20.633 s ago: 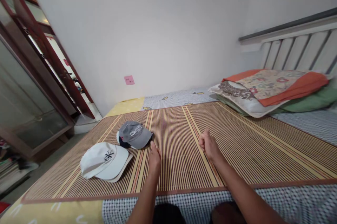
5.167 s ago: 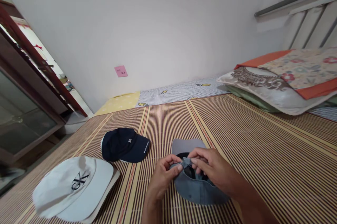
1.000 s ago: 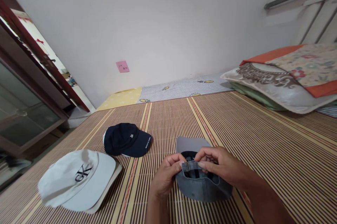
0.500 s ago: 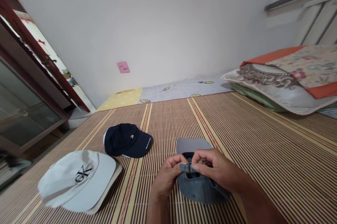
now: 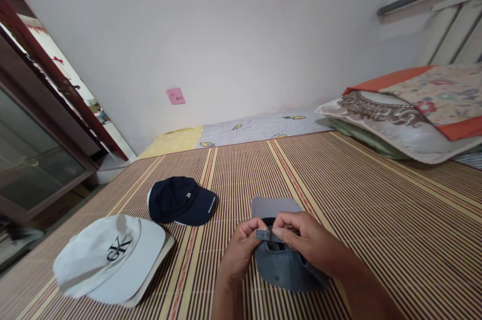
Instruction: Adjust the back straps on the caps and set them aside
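Note:
A grey-blue baseball cap (image 5: 288,267) rests on the striped mat with its back toward me and its lighter brim pointing away. Across its rear opening runs the adjusting strap (image 5: 264,235). My left hand (image 5: 241,247) pinches the strap's left part between thumb and fingers. On the right part, close to the strap's middle, my right hand (image 5: 305,234) has its thumb and fingertips closed. The fingers hide much of the strap's right side and any buckle there.
A navy cap (image 5: 176,202) and stacked white caps (image 5: 101,255) lie to the left on the striped mat (image 5: 241,174). Pillows (image 5: 395,134) are piled at the far right against the wall. A pink paper (image 5: 175,96) is stuck on the wall.
Both hands keep their pinch on the strap. The strap has risen slightly off the cap's back, and the rear opening beneath it shows more. The other caps stay put.

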Tool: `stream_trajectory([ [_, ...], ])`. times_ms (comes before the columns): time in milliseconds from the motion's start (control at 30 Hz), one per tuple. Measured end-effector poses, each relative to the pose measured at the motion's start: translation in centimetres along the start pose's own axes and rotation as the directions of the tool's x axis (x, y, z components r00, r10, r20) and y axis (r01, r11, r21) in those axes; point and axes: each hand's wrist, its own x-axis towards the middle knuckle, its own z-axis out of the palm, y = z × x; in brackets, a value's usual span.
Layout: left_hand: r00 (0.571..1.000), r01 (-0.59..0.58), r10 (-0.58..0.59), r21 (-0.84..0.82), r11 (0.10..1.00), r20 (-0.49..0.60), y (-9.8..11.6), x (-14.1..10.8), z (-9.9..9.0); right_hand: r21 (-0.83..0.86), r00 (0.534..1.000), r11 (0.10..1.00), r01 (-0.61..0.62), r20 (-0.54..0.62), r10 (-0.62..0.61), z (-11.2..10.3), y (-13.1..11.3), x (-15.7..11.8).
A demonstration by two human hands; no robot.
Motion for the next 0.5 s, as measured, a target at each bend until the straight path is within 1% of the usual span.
stream_trajectory([
  [100,1.0,0.0,0.0,0.018,1.0,0.003,0.22,0.04,0.28,0.082,1.0,0.997,0.013,-0.003,-0.013,0.19,0.21,0.09],
  [200,1.0,0.023,-0.023,0.062,0.998,0.011,0.57,0.15,0.65,0.141,1.0,0.99,0.006,-0.028,-0.003,0.43,0.48,0.12],
  [267,1.0,0.017,-0.018,0.083,0.996,0.011,0.64,0.21,0.75,0.136,1.0,0.991,0.006,-0.031,-0.002,0.46,0.65,0.12],
  [333,1.0,-0.014,0.015,0.099,0.995,-0.007,0.57,0.15,0.68,0.132,1.0,0.991,0.011,-0.02,-0.008,0.36,0.75,0.12],
  [433,0.998,-0.049,0.052,0.086,0.995,-0.029,0.49,-0.19,0.35,0.13,1.0,0.991,0.001,-0.018,0.001,0.1,0.78,0.13],
  [500,0.997,-0.076,0.078,0.109,0.991,-0.011,0.64,-0.46,0.13,0.128,1.0,0.992,-0.004,-0.024,0.007,0.04,0.76,0.14],
])
